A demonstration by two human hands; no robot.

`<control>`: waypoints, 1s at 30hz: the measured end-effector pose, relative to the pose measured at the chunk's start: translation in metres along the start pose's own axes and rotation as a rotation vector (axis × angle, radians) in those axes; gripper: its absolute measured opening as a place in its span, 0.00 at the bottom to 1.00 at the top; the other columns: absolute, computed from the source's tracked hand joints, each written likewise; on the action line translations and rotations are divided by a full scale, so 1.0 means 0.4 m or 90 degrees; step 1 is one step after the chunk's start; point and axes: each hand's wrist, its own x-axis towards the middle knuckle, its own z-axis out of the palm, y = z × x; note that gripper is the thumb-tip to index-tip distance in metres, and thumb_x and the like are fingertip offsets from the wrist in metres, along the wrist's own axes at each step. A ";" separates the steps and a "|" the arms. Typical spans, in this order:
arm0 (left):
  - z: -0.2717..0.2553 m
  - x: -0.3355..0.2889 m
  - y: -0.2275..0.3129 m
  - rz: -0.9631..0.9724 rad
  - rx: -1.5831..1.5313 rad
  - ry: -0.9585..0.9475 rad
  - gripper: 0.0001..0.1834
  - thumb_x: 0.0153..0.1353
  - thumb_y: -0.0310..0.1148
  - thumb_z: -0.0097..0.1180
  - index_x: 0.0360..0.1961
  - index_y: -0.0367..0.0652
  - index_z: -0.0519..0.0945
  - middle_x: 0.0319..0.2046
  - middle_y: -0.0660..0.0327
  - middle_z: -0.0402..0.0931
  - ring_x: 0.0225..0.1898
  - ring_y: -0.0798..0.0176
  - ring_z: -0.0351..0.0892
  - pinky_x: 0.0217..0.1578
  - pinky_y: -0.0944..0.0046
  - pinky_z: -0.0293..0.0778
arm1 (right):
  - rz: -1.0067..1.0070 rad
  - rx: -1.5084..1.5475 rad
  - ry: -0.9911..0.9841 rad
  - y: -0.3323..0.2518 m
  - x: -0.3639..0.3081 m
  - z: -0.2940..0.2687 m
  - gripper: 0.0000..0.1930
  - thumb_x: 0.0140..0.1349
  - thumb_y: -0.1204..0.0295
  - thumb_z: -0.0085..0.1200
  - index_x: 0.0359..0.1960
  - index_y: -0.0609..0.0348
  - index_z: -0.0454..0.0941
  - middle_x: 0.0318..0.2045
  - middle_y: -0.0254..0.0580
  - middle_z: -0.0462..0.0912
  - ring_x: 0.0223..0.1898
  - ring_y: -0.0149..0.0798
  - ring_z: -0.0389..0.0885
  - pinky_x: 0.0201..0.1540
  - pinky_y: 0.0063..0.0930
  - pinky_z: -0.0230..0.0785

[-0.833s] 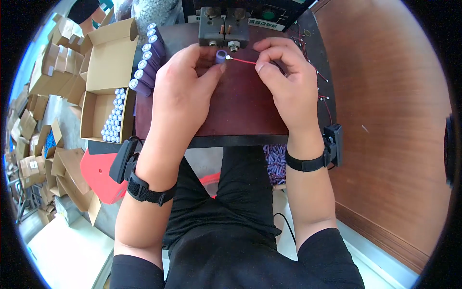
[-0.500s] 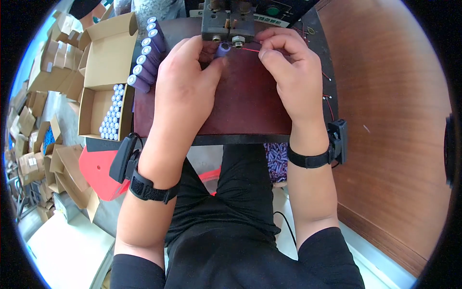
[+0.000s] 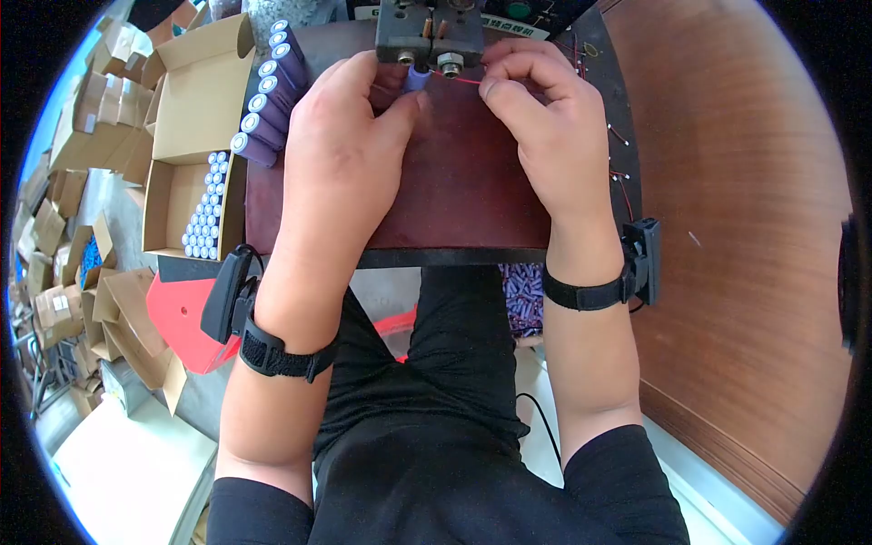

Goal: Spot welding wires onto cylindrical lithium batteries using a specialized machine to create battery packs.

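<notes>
My left hand [image 3: 350, 113] is closed around a purple cylindrical battery cell [image 3: 416, 80], holding it under the metal head of a spot welder [image 3: 429, 36]. The thumb presses the cell's near side; the other fingers are partly hidden. To the right, my right hand [image 3: 540, 95] pinches a thin red wire [image 3: 461, 80] between thumb and forefinger. The wire runs left to the top of the cell, beneath the welder's electrodes. Whether its end touches the cell is too small to tell.
A row of purple cells [image 3: 263, 107] stands left of my left hand. Beside it, an open cardboard box [image 3: 163, 204] holds many more cells. Short wires [image 3: 619, 136] lie along the table's right edge. A bin of purple cells [image 3: 523, 300] sits below the table, near a wooden panel [image 3: 727, 227].
The cell has shifted slightly and now sits closer under the welder's electrodes. My right hand has brought the red wire left, over the cell. The whole view has also shifted a little.
</notes>
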 end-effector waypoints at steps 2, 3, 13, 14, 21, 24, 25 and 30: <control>0.000 -0.001 -0.001 0.001 -0.008 0.000 0.10 0.56 0.26 0.64 0.39 0.32 0.81 0.33 0.47 0.81 0.37 0.44 0.82 0.40 0.54 0.77 | 0.003 0.005 -0.002 0.003 0.000 0.000 0.09 0.62 0.71 0.60 0.34 0.67 0.83 0.45 0.37 0.84 0.43 0.29 0.79 0.48 0.23 0.69; 0.001 0.000 -0.003 0.009 -0.003 0.002 0.11 0.56 0.26 0.64 0.38 0.32 0.81 0.33 0.47 0.80 0.37 0.43 0.81 0.40 0.53 0.76 | 0.004 0.009 -0.004 0.004 0.000 0.001 0.09 0.62 0.71 0.60 0.34 0.67 0.83 0.45 0.37 0.84 0.43 0.29 0.79 0.49 0.23 0.69; -0.003 0.003 -0.029 0.052 0.088 -0.010 0.12 0.62 0.29 0.64 0.44 0.35 0.83 0.32 0.56 0.86 0.33 0.66 0.83 0.39 0.64 0.76 | 0.036 0.055 0.004 0.013 -0.006 0.005 0.08 0.63 0.72 0.60 0.35 0.66 0.83 0.45 0.37 0.84 0.43 0.31 0.80 0.49 0.23 0.70; -0.004 0.003 -0.027 0.053 0.089 -0.008 0.12 0.62 0.29 0.64 0.44 0.35 0.83 0.32 0.56 0.86 0.33 0.66 0.83 0.39 0.64 0.76 | 0.025 0.038 0.004 0.009 -0.004 0.006 0.07 0.63 0.73 0.59 0.36 0.66 0.83 0.45 0.38 0.84 0.43 0.31 0.80 0.49 0.24 0.70; -0.011 -0.005 0.023 -0.081 -0.007 -0.040 0.13 0.61 0.29 0.65 0.45 0.36 0.84 0.32 0.55 0.85 0.32 0.66 0.82 0.38 0.65 0.75 | 0.049 0.064 -0.007 -0.003 -0.012 0.002 0.05 0.64 0.74 0.59 0.35 0.65 0.81 0.46 0.39 0.83 0.45 0.30 0.79 0.50 0.24 0.69; -0.033 -0.048 0.047 -0.024 -0.006 -0.120 0.13 0.60 0.29 0.67 0.44 0.35 0.84 0.32 0.56 0.83 0.32 0.64 0.80 0.37 0.65 0.75 | 0.074 0.080 -0.052 -0.031 -0.048 -0.042 0.05 0.64 0.74 0.58 0.34 0.64 0.79 0.46 0.40 0.82 0.45 0.31 0.78 0.49 0.24 0.68; -0.048 -0.070 0.054 0.065 0.059 -0.130 0.13 0.58 0.28 0.69 0.43 0.35 0.85 0.31 0.57 0.82 0.32 0.62 0.80 0.37 0.65 0.75 | 0.070 0.082 -0.051 -0.064 -0.067 -0.066 0.05 0.64 0.74 0.58 0.34 0.64 0.79 0.46 0.40 0.82 0.45 0.31 0.78 0.49 0.24 0.68; -0.188 -0.140 0.032 0.124 0.095 0.090 0.11 0.58 0.31 0.71 0.41 0.39 0.85 0.30 0.62 0.80 0.32 0.61 0.78 0.37 0.64 0.75 | 0.163 0.034 -0.196 -0.182 -0.232 -0.237 0.07 0.61 0.73 0.60 0.30 0.62 0.75 0.42 0.43 0.80 0.43 0.35 0.77 0.46 0.26 0.68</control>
